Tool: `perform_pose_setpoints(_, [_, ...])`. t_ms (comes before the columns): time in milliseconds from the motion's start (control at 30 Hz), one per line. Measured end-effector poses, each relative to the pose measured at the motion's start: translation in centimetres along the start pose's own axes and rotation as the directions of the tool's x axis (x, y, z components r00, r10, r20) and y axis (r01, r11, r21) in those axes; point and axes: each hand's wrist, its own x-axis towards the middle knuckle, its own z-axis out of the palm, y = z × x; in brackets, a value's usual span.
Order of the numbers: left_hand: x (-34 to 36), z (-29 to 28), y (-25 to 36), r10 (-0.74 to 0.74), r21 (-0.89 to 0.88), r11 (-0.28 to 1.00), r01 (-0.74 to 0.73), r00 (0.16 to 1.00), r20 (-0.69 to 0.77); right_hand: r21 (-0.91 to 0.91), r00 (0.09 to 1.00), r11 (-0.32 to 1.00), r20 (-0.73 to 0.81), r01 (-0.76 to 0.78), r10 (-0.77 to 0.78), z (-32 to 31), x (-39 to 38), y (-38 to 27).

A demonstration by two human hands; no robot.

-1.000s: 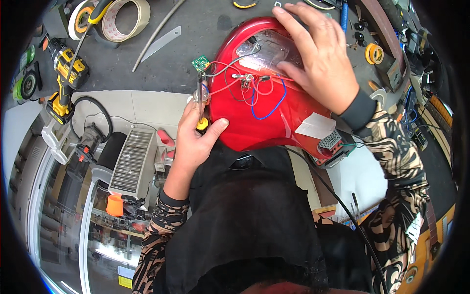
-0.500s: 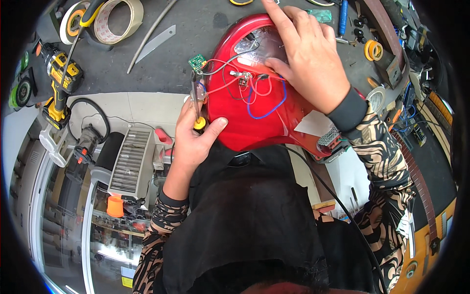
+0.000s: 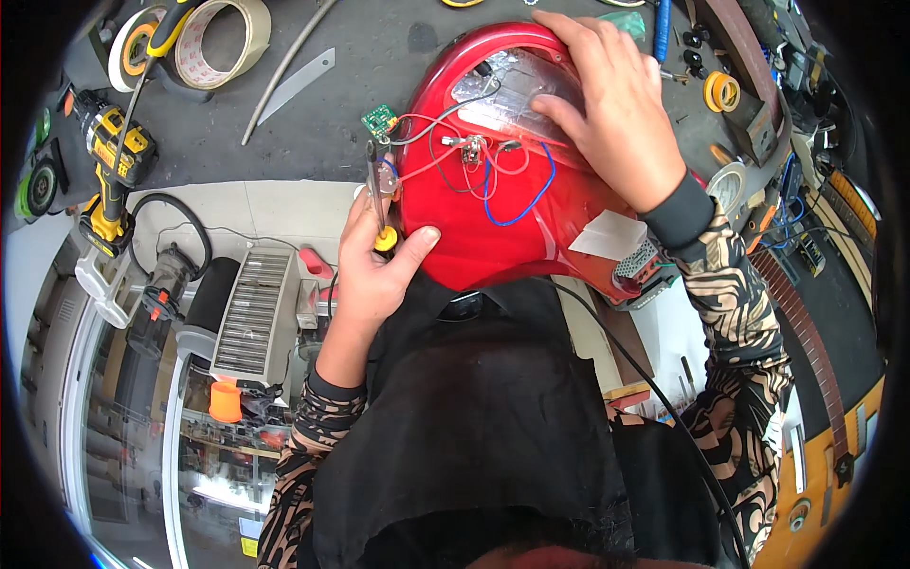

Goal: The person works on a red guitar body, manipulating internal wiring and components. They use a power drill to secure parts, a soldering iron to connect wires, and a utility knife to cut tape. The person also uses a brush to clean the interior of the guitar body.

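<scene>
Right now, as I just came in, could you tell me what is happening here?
The person's left hand holds a yellow-handled tool beside the left edge of a glossy red, guitar-like body. The right hand lies spread over the body's far right side, with the thumb over a silvery foil area. Wires run across the red surface, and a green circuit board shows just past the left edge.

l hand (image 3: 373, 273) w/ tool (image 3: 385, 239), r hand (image 3: 626, 119) on red gtr (image 3: 450, 237)

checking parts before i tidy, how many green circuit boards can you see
1: the green circuit board is left of the glossy red body, beyond the left hand. Others may be hidden in the clutter.
</scene>
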Motion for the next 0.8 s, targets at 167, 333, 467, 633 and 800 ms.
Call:
perform_pose_setpoints(167, [0.0, 0.3, -0.1, 0.033, 0.003, 0.999, -0.033, 0.999, -0.022, 0.103, 0.995, 0.993, -0.070, -0.060, 0.068, 1.2, -0.1, 0.8])
perform_pose_setpoints(333, [-0.1, 0.3, 0.2, -0.010, 0.047, 0.999, 0.011, 1.000, -0.019, 0.094, 0.984, 0.989, -0.125, -0.115, 0.127, 1.4, -0.5, -0.2])
perform_pose_setpoints(467, [-0.2, 0.3, 0.3, -0.003, 0.050, 0.999, 0.003, 1.000, -0.015, 0.124, 0.980, 0.991, -0.182, -0.053, 0.076, 1.8, -1.3, 1.2])
perform_pose_setpoints(633, [-0.4, 0.5, 0.3, -0.023, 0.072, 0.997, 0.026, 0.999, -0.036, 0.243, 0.965, 0.960, -0.183, -0.141, 0.188, 4.3, -2.5, 2.2])
perform_pose_setpoints(800, [-0.8, 1.1, 1.1, 0.080, 0.181, 0.981, -0.065, 0.994, -0.078, 0.342, 0.915, 0.898, -0.190, -0.278, 0.356, 5.6, -2.4, 2.9])
